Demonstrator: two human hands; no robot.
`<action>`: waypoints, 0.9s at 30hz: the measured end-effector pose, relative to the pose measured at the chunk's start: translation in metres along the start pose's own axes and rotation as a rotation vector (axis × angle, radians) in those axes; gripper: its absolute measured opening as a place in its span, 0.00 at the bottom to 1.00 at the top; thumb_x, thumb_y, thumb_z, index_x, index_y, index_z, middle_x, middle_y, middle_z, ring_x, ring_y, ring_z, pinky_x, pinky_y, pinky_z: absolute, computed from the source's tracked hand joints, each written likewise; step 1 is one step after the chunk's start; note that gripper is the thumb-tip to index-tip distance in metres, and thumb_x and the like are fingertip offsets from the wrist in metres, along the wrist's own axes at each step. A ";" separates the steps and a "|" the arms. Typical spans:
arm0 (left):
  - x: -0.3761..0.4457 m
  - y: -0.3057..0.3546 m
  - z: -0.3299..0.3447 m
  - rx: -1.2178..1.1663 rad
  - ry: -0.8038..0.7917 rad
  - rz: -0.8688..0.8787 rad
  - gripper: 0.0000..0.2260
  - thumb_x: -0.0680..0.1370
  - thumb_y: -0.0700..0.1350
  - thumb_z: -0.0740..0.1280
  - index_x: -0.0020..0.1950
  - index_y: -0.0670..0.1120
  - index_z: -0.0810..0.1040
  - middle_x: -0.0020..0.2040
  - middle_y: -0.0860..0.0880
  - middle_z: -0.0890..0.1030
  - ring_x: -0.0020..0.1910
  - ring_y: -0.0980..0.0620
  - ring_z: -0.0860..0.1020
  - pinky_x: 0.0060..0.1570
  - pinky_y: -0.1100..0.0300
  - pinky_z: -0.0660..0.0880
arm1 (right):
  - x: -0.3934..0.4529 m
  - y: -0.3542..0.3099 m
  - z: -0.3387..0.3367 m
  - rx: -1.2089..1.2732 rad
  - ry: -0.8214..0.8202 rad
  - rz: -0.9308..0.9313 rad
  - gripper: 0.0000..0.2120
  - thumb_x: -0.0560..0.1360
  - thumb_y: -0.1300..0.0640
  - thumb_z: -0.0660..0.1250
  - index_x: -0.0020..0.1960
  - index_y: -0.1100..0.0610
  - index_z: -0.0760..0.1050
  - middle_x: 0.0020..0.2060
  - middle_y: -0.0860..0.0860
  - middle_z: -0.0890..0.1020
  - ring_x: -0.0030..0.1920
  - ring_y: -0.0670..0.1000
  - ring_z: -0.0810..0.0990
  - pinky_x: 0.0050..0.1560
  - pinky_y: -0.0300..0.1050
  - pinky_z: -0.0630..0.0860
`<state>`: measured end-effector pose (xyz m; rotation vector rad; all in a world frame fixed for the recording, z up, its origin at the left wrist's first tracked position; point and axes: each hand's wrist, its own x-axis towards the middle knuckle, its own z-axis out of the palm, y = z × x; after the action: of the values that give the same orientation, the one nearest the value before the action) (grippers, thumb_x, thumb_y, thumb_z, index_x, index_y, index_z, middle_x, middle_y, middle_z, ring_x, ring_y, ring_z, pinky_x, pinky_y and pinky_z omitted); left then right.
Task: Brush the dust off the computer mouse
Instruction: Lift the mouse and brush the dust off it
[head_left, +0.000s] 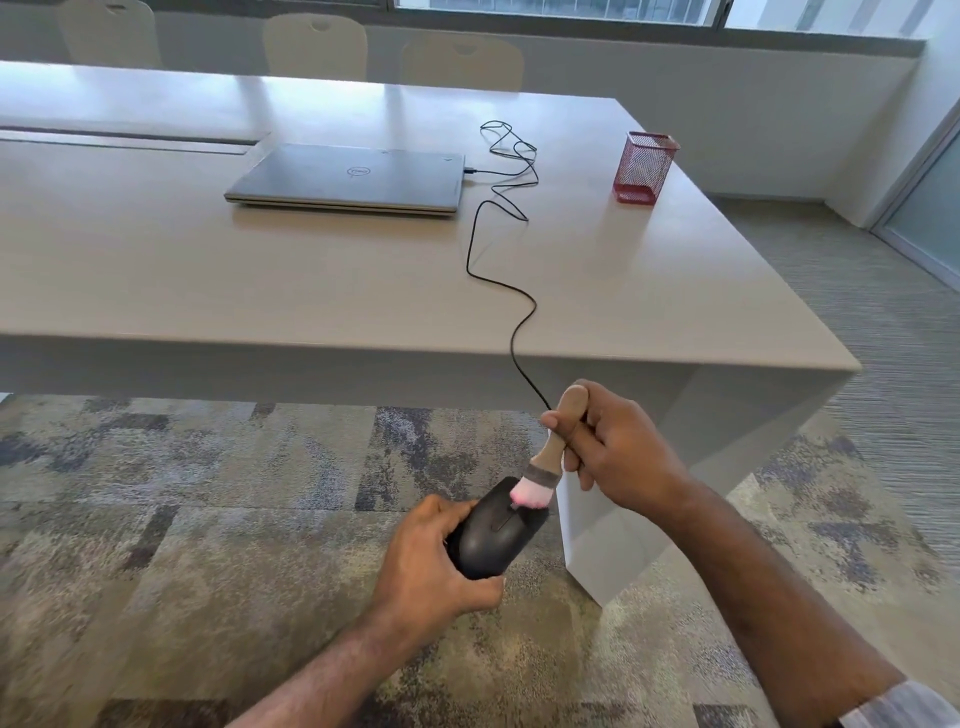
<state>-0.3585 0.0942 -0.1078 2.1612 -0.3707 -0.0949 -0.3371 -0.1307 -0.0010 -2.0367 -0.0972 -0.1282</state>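
Gripping the black mouse (496, 535) at lower centre, the left hand (431, 558) is wrapped around it; pink bristles (531, 493) touch it, the brush (556, 441) clamped in the right hand (618, 447).

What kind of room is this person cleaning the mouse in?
Most likely an office meeting room: a long pale conference table with a closed laptop, chairs lined up along its far side, patterned carpet, and a red mesh pen holder.

Two bare forearms, left grip (431, 561), right grip (618, 447), light grey sleeve (904, 706) at right elbow
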 end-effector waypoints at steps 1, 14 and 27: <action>-0.001 0.000 0.000 0.006 -0.001 0.005 0.25 0.56 0.58 0.77 0.50 0.67 0.75 0.46 0.58 0.74 0.45 0.60 0.76 0.41 0.65 0.78 | 0.001 -0.001 -0.002 -0.086 0.021 -0.005 0.14 0.80 0.51 0.67 0.40 0.57 0.70 0.29 0.56 0.80 0.24 0.45 0.73 0.27 0.46 0.74; -0.003 0.004 -0.001 -0.001 -0.031 0.033 0.25 0.57 0.56 0.78 0.52 0.63 0.78 0.47 0.61 0.72 0.46 0.60 0.75 0.44 0.54 0.82 | 0.010 -0.013 0.008 -0.247 -0.108 -0.099 0.14 0.81 0.53 0.66 0.39 0.47 0.67 0.30 0.34 0.78 0.29 0.36 0.77 0.30 0.29 0.70; 0.000 -0.002 -0.001 -0.047 -0.030 -0.057 0.29 0.54 0.56 0.78 0.54 0.59 0.81 0.47 0.57 0.74 0.45 0.59 0.77 0.43 0.61 0.81 | -0.005 -0.014 -0.011 -0.004 -0.230 -0.031 0.12 0.79 0.54 0.69 0.42 0.60 0.73 0.29 0.49 0.81 0.25 0.53 0.79 0.25 0.44 0.77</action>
<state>-0.3583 0.0960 -0.1094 2.1260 -0.3215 -0.1666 -0.3447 -0.1341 0.0155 -2.0484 -0.2728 0.0872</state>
